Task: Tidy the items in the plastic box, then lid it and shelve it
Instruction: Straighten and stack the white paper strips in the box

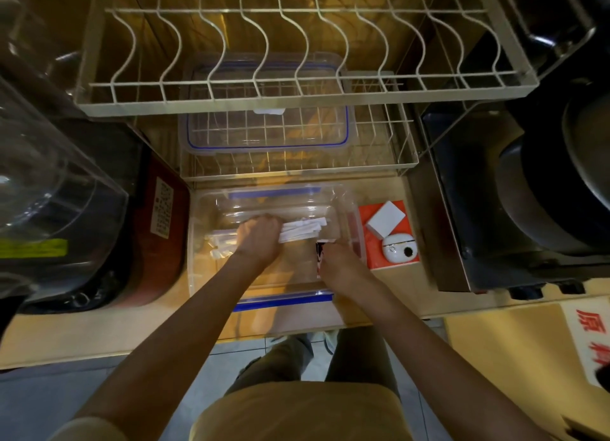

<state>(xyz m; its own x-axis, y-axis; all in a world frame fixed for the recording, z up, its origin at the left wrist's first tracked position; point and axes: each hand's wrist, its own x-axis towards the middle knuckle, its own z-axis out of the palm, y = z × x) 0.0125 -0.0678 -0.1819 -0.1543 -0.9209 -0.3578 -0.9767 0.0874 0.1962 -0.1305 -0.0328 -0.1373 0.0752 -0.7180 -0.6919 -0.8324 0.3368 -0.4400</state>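
Inside the plastic box (211,275), the left hand (259,239) fists a bundle of white sticks (302,231) — long axis running toward the box's right wall. The right hand (340,264), nearer that wall, pinches a dark packet (319,247).

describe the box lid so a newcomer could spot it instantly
Start at the beige wire dish rack behind the clear plastic box the hands are working in. On the rack's lower wire shelf, partly under the upper tier, lies the clear rectangular lid. Its thin blue seal line around the edge sets it apart; the box nearer the person is deeper and holds white paper packets.
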